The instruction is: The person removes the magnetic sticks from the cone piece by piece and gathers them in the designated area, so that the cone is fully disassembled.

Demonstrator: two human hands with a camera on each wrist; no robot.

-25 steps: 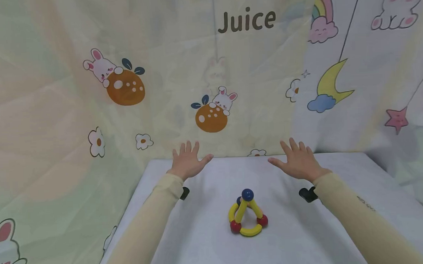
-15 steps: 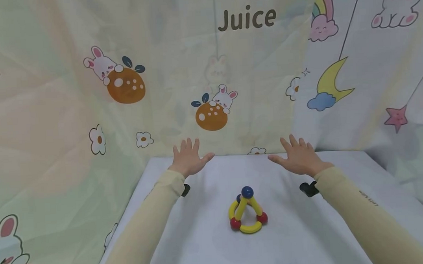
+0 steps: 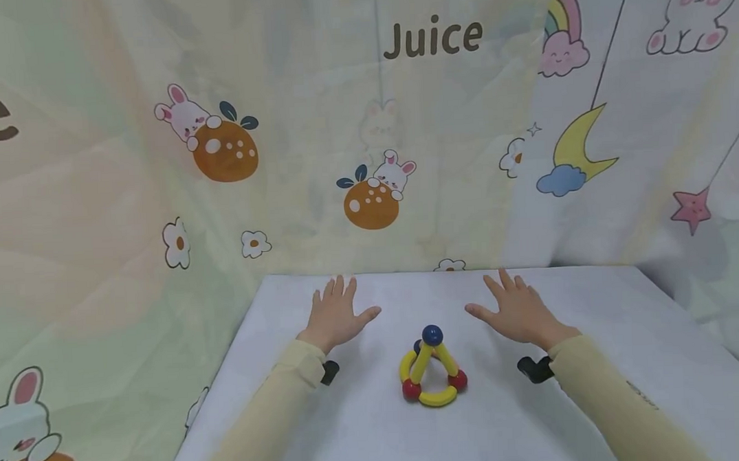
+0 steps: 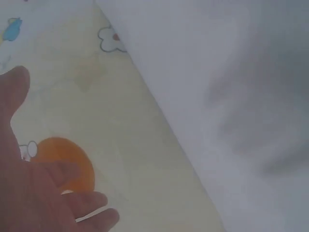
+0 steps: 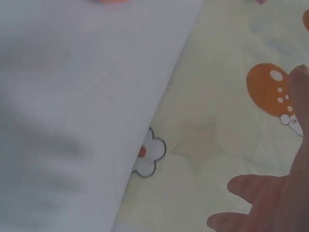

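Observation:
In the head view a small toy frame of yellow rods joined by red and blue balls stands on the white table. Its top ball is blue; two red balls sit at the near corners. To its left, my left hand is held out over the table, fingers spread and nothing in them. My right hand mirrors it on the other side, also with spread fingers and holding nothing. Both hands are apart from the toy. The left wrist view shows part of that hand; the right wrist view, part of the other.
The white table reaches back to a pale fabric wall printed with rabbits, oranges and flowers. More printed cloth hangs at the left side. Dark wrist devices sit under both sleeves.
Both hands have come lower and nearer, from against the back wall to over the table, and slightly closer together. The toy frame stays where it stood.

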